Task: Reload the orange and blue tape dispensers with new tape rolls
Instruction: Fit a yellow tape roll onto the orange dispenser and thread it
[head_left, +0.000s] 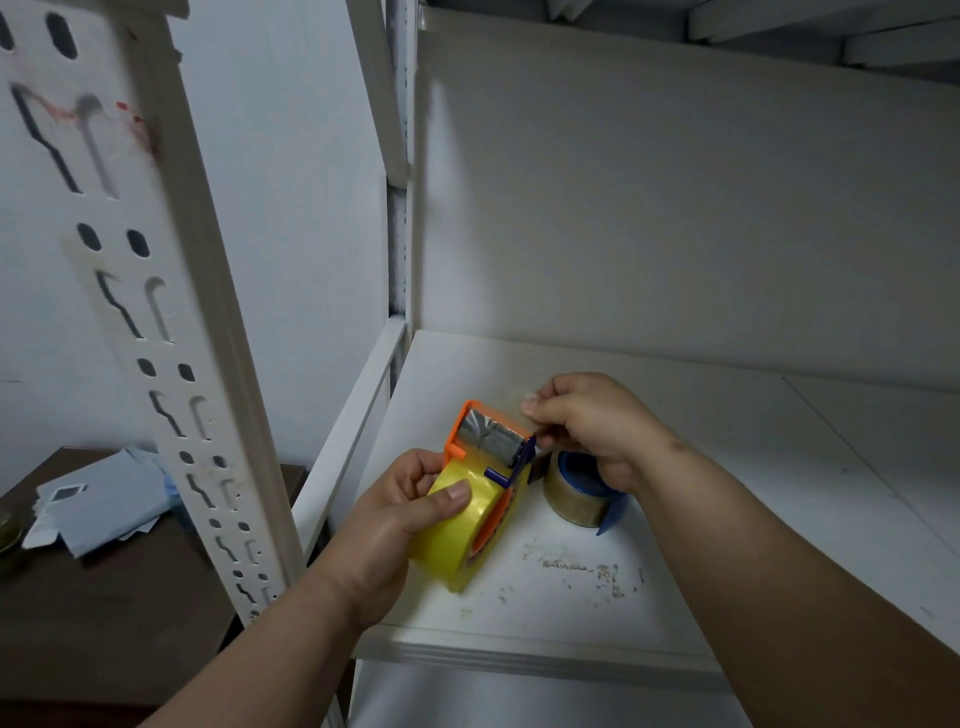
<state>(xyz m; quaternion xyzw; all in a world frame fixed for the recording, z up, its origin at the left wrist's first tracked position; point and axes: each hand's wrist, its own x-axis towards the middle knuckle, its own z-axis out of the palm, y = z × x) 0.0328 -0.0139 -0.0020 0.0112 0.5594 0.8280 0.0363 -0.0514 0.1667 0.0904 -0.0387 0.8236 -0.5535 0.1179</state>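
Observation:
My left hand (400, 514) grips a yellow tape roll (457, 525) that sits in the orange tape dispenser (491, 441), held above the white shelf (727, 545). The dispenser's metal roller faces up. My right hand (587, 421) pinches the clear free end of the tape (511, 405) just past the roller, at the dispenser's far edge. The blue tape dispenser (597, 491) stands on the shelf just behind, loaded with a clear brownish roll and partly hidden by my right hand.
A perforated white upright post (171, 322) rises at the left front of the shelf. Beyond it, a dark wooden table (104, 613) carries loose papers (98, 504). The shelf's surface has scuffed patches (576, 569) near the front.

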